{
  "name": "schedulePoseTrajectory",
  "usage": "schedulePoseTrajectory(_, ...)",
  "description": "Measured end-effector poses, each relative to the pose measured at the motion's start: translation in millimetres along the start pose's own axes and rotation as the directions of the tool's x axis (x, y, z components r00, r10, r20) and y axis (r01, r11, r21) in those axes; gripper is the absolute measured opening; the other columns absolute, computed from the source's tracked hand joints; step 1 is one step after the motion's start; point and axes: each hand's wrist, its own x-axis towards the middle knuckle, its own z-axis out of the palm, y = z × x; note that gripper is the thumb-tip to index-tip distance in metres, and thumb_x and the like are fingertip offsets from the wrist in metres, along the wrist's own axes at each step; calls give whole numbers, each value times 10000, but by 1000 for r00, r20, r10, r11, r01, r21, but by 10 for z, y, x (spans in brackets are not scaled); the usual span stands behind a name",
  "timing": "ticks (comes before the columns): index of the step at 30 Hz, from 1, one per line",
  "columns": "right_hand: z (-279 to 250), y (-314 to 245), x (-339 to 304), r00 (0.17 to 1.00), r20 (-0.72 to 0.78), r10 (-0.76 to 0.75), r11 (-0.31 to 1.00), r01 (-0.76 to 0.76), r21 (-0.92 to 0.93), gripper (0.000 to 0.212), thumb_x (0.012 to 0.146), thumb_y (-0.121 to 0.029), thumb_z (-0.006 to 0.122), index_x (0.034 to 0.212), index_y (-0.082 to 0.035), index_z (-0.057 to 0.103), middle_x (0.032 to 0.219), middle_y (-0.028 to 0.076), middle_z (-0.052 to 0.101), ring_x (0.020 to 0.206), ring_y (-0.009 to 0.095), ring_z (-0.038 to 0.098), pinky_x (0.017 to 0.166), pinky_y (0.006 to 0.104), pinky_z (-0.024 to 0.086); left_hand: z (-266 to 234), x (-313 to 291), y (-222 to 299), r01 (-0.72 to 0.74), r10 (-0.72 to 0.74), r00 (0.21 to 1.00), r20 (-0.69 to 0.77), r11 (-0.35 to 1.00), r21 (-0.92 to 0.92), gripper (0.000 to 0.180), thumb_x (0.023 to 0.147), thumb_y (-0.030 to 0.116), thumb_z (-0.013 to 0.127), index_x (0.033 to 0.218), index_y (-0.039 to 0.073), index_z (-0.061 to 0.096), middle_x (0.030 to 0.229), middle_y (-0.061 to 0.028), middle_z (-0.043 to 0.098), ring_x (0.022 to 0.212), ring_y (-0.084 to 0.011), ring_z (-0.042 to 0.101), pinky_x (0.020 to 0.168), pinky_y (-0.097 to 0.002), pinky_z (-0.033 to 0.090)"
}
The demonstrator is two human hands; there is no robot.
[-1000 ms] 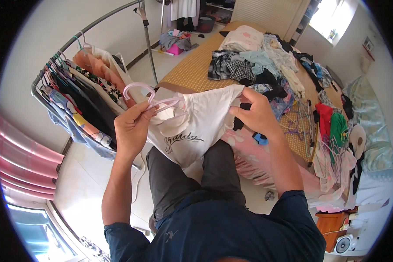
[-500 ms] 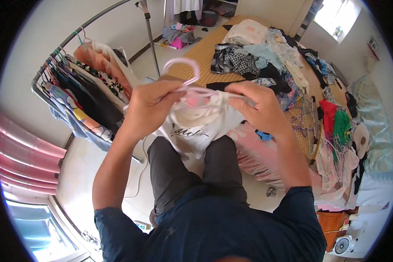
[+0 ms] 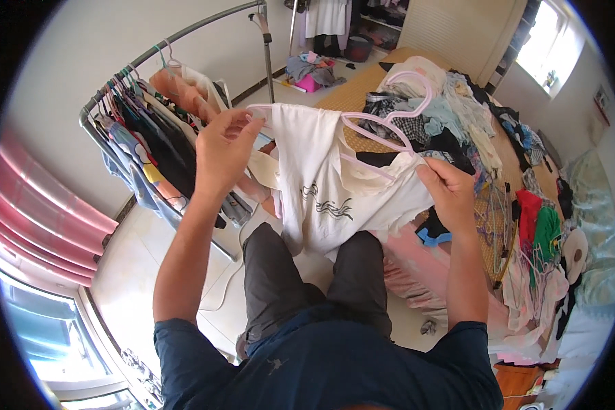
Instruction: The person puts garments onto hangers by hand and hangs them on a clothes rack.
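A white T-shirt (image 3: 321, 195) with dark script-like lettering hangs spread out in front of me on a pale pink clothes hanger (image 3: 384, 143). The hanger's hook tilts up to the right, above the neckline. My left hand (image 3: 227, 147) pinches the hanger's left end, which sticks out past the shirt's shoulder. At the other shoulder, my right hand (image 3: 449, 190) grips the shirt's white cloth with thumb and fingers; the hanger's right end is hidden there. The shirt's lower edge falls just above my knees.
On the left stands a metal clothes rack (image 3: 178, 35) full of hung garments. The bed (image 3: 362, 80) on the right carries heaped clothes (image 3: 451, 116) and several loose hangers (image 3: 488, 222). More clothes (image 3: 306, 68) lie on the floor at the back. A pink curtain (image 3: 48, 205) hangs far left.
My hands have moved apart, spreading the shirt wide. The hanger's hook has swung from the left side to the right. The view has shifted slightly.
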Motion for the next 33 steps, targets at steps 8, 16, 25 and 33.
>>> schedulePoseTrajectory(8,66,-17,-20,999,-36,-10,1000,10,-4,226,1005,-150,732,1111,48,743,786,-32,631,717,30,502,623,231,420,213,-129,45,-1,-36,984,-174,978,-208,286,962,177,787,1120,-59,752,948,-59,750,829,-109,670,760,-265,544)
schedulePoseTrajectory(16,92,-60,-83,1000,-14,16,999,-17,-36,226,1001,-141,736,1108,57,735,774,-31,619,711,29,494,611,227,410,249,-12,77,268,-254,964,85,915,-302,255,964,159,763,1096,-59,775,912,-42,751,766,-92,641,710,-236,518)
schedulePoseTrajectory(25,101,-67,-126,1000,24,7,1000,-8,16,209,1007,-129,721,1094,60,735,766,-48,607,701,22,476,598,226,394,297,4,137,140,-147,989,-32,977,-159,249,957,148,753,1088,-62,779,873,-51,758,787,-100,662,730,-247,535)
schedulePoseTrajectory(33,145,-120,-109,1000,29,0,1000,0,26,213,1009,-131,727,1102,61,739,773,-50,616,715,16,490,609,216,406,291,26,136,119,-121,992,-25,992,-45,274,933,173,781,1071,-64,779,865,-67,757,783,-90,654,736,-238,530)
